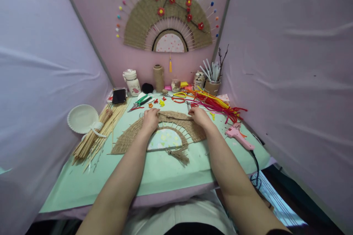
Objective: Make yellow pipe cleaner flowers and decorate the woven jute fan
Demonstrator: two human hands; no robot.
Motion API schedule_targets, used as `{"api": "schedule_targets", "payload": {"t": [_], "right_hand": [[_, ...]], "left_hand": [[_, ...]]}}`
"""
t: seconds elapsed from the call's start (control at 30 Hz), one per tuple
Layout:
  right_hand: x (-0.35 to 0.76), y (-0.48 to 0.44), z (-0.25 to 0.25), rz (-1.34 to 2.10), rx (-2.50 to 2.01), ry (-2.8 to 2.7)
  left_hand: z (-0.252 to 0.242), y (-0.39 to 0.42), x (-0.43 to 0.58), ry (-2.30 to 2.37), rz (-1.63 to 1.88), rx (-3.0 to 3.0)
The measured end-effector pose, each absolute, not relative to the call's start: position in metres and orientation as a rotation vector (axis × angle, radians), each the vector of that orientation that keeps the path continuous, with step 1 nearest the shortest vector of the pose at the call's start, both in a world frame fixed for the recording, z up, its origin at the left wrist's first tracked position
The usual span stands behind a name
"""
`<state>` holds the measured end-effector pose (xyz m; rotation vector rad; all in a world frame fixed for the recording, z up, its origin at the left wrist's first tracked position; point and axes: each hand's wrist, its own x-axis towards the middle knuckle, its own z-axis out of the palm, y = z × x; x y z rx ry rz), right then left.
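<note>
A woven twine fan (132, 133) lies on the table, with a pale flowered half-circle (165, 139) at its base and a twine tassel (179, 156) hanging toward me. Across the fan's upper part runs a thin dark twig (176, 118). My left hand (150, 120) pinches the twig's left end near the fan's top. At its other end, my right hand (199, 115) has its fingers closed on the twig, close to the fan's right side. Small red, orange and yellow flower pieces (161, 103) are scattered just beyond the fan.
Bundled bamboo sticks (91, 137) and a white plate (82, 118) are at left. Green-handled pliers (142, 101), scissors (179, 97) and colourful pipe cleaners (215, 104) lie behind. A pink glue gun (239, 136) rests at right, its cord trailing off the edge. A decorated fan (138, 25) hangs on the wall.
</note>
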<state>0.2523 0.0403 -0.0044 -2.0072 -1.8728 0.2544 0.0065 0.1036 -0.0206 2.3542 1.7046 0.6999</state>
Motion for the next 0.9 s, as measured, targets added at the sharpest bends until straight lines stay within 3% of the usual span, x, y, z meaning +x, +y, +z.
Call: {"api": "schedule_targets", "payload": {"t": [0.17, 0.4, 0.9], "right_hand": [[0.270, 0.042, -0.001, 0.131, -1.947, -1.636], [0.262, 0.040, -0.009, 0.424, -1.983, -1.908], [0.251, 0.051, -0.012, 0.272, -1.845, -1.747]], "left_hand": [[-0.015, 0.107, 0.001, 1.817, 0.799, 2.306], [-0.013, 0.102, 0.001, 1.793, 0.779, 2.329], [-0.014, 0.103, 0.001, 1.790, 0.768, 2.350]]}}
